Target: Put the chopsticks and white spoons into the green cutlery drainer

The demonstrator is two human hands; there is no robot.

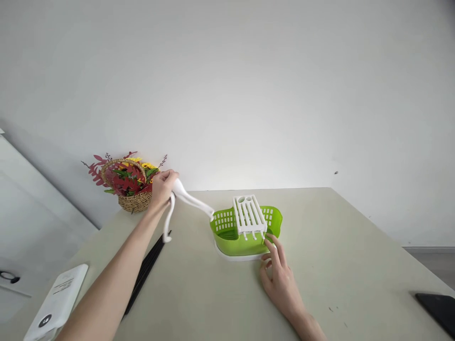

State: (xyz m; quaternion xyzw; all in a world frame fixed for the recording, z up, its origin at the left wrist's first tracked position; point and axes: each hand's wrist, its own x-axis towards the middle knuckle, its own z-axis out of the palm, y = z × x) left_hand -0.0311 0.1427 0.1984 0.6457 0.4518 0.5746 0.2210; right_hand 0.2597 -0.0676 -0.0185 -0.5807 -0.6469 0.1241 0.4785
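Note:
My left hand (165, 184) is raised above the left side of the table, closed on a white curved plastic handle (192, 200). The handle's two arms spread downward, one toward the basket's left end, the other over the table. A green plastic basket (234, 245) with slotted walls sits on a white base tray (238, 258). Across its top lies a white slotted rack (250, 215) with two round holes and small hooks at the front. My right hand (279, 277) is at the basket's front right corner, fingers apart, fingertips against or very near its wall.
Black chopsticks (147, 270) lie beneath my left forearm. A white box-shaped device (59, 298) lies at the table's left edge. A wicker basket of artificial flowers (133, 201) stands at the back left by the wall. A black phone (439, 310) lies at the right edge.

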